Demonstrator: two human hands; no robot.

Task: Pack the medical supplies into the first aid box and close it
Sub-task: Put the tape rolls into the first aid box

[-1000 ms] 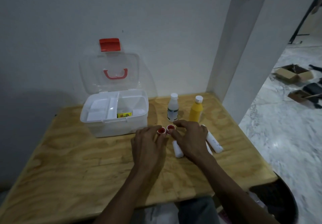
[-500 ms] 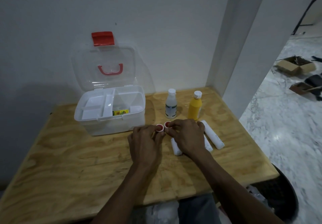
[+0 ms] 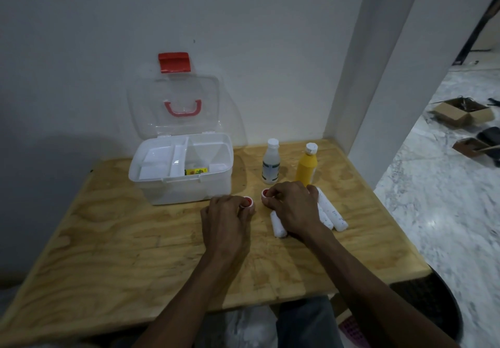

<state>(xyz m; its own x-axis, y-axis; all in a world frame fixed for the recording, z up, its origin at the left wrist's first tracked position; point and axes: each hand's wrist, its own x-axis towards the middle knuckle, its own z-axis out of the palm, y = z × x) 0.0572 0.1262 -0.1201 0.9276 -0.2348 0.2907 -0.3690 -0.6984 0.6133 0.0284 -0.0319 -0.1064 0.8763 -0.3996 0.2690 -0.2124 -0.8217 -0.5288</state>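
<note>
A white first aid box stands open at the back left of the wooden table, its clear lid with a red latch and handle leaning on the wall. A white tray and a yellow packet lie inside. My left hand pinches a small white roll with a red core. My right hand pinches a second such roll. Three white bandage rolls lie under and beside my right hand. A clear bottle and a yellow bottle stand behind.
A white wall runs behind the table, with a pillar at its right end. Beyond the right edge is marble floor with cardboard boxes. A dark round bin sits by the table's front right corner.
The two small rolls, touching before, are now a little apart, each held in one hand. The view has shifted slightly.
</note>
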